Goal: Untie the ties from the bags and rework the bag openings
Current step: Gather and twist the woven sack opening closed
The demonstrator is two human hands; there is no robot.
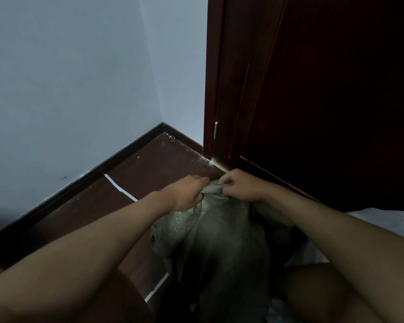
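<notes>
Hands — left hand (188,193), right hand (241,185) — gripping grey bag (210,241) top, door (313,89) behind

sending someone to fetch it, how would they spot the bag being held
Start at the dark red-brown wooden door beside the pale wall corner. On the brown floor before it stands a crumpled grey-green fabric bag, its gathered top gripped by the left hand and right hand. Nothing else nearby is grey-green cloth.

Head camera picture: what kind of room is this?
Probably a corner of a room in a home: plain pale walls meet a dark wooden floor, beside a dark wooden door with a hinge.
</notes>
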